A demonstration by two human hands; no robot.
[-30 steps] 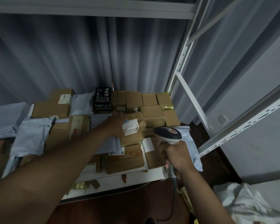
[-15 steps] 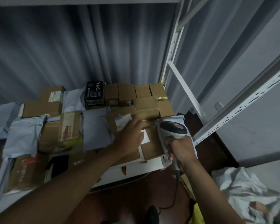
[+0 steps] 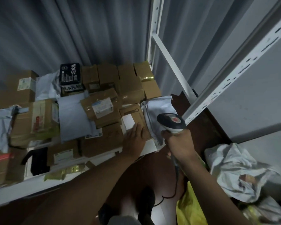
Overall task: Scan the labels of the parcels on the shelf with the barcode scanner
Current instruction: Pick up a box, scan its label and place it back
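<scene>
Many brown cardboard parcels and grey mailer bags lie packed on a white shelf. My right hand grips the handle of a white and black barcode scanner, whose head sits over a grey-white mailer bag at the shelf's right end. My left hand rests with straight fingers on a flat brown box that bears a white label. A tilted brown parcel with a blue-white label lies just left of that box.
White perforated shelf posts rise to the right. A black box with white characters stands at the back. Crumpled white bags and a yellow bag lie on the floor at the lower right. The scanner cable hangs down.
My left hand let go of the labelled parcel it held up, which now lies tilted on the pile, and moved down and right onto the flat box. The scanner stayed near the shelf's right end.
</scene>
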